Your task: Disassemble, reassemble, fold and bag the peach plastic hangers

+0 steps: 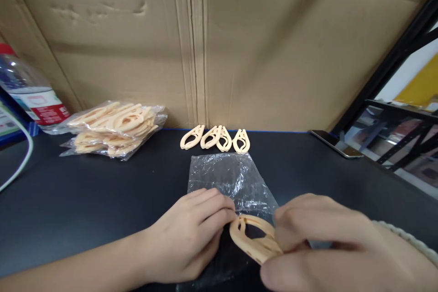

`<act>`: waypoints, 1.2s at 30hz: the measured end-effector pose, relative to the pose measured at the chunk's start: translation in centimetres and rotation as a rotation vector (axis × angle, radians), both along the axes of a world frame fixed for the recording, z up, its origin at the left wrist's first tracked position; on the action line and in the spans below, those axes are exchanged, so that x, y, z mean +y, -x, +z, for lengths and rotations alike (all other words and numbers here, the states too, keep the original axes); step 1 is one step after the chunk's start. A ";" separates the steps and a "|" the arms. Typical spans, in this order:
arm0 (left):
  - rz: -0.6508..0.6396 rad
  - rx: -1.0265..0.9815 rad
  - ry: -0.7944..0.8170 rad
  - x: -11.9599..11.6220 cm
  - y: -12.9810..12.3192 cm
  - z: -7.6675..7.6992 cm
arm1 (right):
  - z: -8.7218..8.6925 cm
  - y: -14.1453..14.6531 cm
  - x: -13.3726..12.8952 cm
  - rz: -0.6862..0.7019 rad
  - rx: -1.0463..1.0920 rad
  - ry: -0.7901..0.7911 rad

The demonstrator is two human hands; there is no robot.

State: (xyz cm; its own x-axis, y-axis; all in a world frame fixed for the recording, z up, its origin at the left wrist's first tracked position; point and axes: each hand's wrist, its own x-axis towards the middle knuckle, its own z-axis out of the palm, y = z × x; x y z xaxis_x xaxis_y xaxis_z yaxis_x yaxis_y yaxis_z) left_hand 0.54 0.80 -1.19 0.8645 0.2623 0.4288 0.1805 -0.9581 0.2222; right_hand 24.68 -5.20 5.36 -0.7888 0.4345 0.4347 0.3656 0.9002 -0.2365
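Observation:
A beige plastic folding hanger (255, 237), folded into a loop, is gripped at its near right end between the thumb and fingers of my right hand (321, 237). A clear plastic bag (222, 173) lies flat on the black table. My left hand (198, 232) is closed at the bag's near part, its fingertips pinching the film right beside the hanger's left end. Part of the bag's near end is hidden under my hands. Behind the bag, several more folded hangers (241, 141) lie in a row.
Clear bags packed with hangers (116, 127) are stacked at the left, by a red-capped bottle (37, 91) and a white cable (25, 159). A phone (335, 144) lies at the back right of the table (102, 200). Cardboard (290, 45) stands behind; a black rack (404, 132) is at right.

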 end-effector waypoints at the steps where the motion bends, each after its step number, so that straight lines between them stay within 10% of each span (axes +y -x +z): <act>1: 0.003 -0.008 0.003 0.0 0.0 0.0 | -0.3 0.3 -0.1 -0.002 -0.023 -0.028; 17: 0.019 -0.001 -0.079 -0.4 0.3 0.0 | -4.3 2.2 2.0 -0.114 -0.294 -0.535; 36: 0.026 0.033 -0.042 -0.5 0.0 0.5 | -4.5 1.7 4.1 -0.199 -0.331 -0.558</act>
State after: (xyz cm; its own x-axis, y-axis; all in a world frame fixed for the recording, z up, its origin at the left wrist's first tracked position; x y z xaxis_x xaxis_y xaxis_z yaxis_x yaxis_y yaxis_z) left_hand 0.54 0.31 -0.74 0.8713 0.2675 0.4114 0.2124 -0.9613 0.1753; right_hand 22.97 -1.12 0.84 -0.8471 0.3660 0.3854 0.5102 0.7631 0.3967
